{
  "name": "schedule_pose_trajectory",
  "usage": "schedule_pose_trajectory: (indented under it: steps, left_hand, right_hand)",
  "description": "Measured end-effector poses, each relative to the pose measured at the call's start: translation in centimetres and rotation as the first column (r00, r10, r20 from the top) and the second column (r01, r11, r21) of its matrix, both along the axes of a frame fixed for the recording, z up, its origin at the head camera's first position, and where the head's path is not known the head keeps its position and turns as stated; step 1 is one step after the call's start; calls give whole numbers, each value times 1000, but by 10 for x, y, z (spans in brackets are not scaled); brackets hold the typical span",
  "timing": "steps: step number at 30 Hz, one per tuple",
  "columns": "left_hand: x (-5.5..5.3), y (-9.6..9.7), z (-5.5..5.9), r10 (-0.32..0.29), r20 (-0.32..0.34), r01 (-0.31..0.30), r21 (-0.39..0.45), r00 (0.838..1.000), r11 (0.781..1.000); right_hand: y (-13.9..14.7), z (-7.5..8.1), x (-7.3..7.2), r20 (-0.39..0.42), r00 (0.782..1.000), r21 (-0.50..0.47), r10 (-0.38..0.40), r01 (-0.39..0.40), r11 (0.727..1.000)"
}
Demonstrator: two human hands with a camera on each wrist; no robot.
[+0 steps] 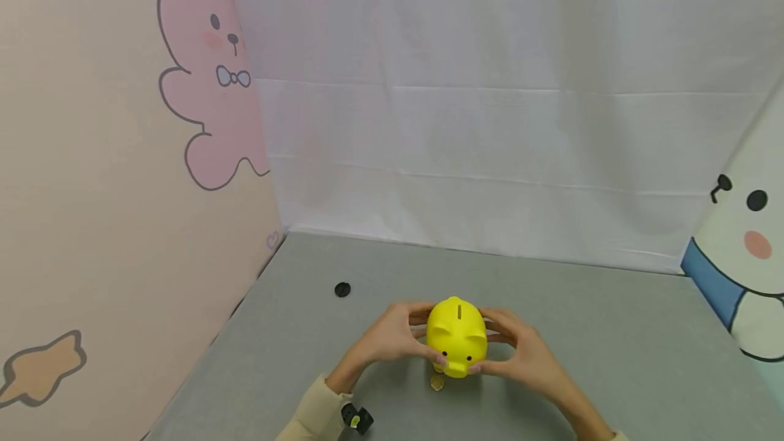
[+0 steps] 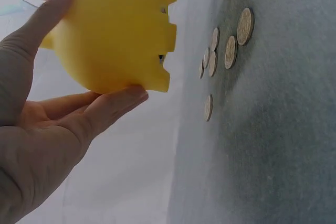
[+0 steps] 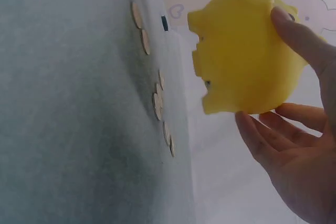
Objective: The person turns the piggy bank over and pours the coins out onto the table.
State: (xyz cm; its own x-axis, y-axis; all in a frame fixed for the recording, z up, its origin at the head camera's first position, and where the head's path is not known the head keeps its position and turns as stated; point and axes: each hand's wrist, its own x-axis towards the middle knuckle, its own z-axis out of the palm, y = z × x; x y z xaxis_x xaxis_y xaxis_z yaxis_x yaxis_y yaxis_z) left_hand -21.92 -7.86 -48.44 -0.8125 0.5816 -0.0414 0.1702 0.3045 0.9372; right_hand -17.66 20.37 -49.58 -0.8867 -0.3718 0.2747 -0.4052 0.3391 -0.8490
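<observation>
A yellow piggy bank [image 1: 456, 339] with a slot on top hangs upright above the grey table, its snout toward me. My left hand [image 1: 392, 337] grips its left side, thumb near the snout and fingers along the flank. On the opposite side my right hand [image 1: 527, 352] holds it the same way. Below the bank several gold coins [image 2: 231, 52] lie scattered on the cloth, apart from its feet. One coin [image 1: 437, 382] shows in the head view; the bank hides the others there. In the right wrist view more coins [image 3: 157, 106] lie under the feet.
A round black cap [image 1: 342, 289] lies on the grey tabletop [image 1: 275, 359] toward the back left. White cloth [image 1: 465, 107] closes off the back, and printed panels stand at the left [image 1: 122, 223] and right [image 1: 747, 243].
</observation>
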Motion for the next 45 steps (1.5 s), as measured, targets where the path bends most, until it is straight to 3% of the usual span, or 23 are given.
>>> schedule_pose_trajectory:
  steps: [2,4,9,11,19,22,25,27,30,33,39,45]
  left_hand:
    - [2,0,0,-7,-21,7,8,1000,1000]
    - [4,1,-1,-5,-88,7,25,996,1000]
    - [5,2,-1,22,-273,1,85,962,996]
    - [4,2,-1,26,-290,1,92,957,996]
    - [3,3,-3,11,-302,15,82,953,997]
    - [3,4,-3,20,-302,-4,53,953,999]
    - [2,7,-1,51,-274,-53,1,960,999]
    - [1,10,0,91,-229,-101,-31,969,994]
    - [-1,15,1,165,-127,-172,-46,978,984]
    - [-1,19,0,227,-54,-228,-32,973,973]
    - [1,24,3,273,-19,-274,-66,962,959]
    - [4,26,6,298,60,-292,-94,953,952]
  right_hand:
    - [-1,-3,1,-88,996,12,-9,10,1000]
    - [-2,-4,2,-199,980,31,-26,33,999]
    - [-1,0,0,-416,908,61,-45,77,995]
    - [-1,0,-1,-437,899,62,-44,78,995]
    - [0,-1,-1,-416,907,80,-64,107,991]
    - [-1,-1,0,-365,928,56,-71,98,994]
    - [-4,0,2,-213,973,4,-91,94,996]
    - [-6,2,4,-79,988,-11,-130,130,991]
    - [-10,8,4,99,973,18,-207,207,978]
    - [-14,12,2,212,942,49,-259,255,966]
    - [-15,17,1,284,918,47,-277,276,960]
    - [-15,19,3,344,894,75,-286,277,958]
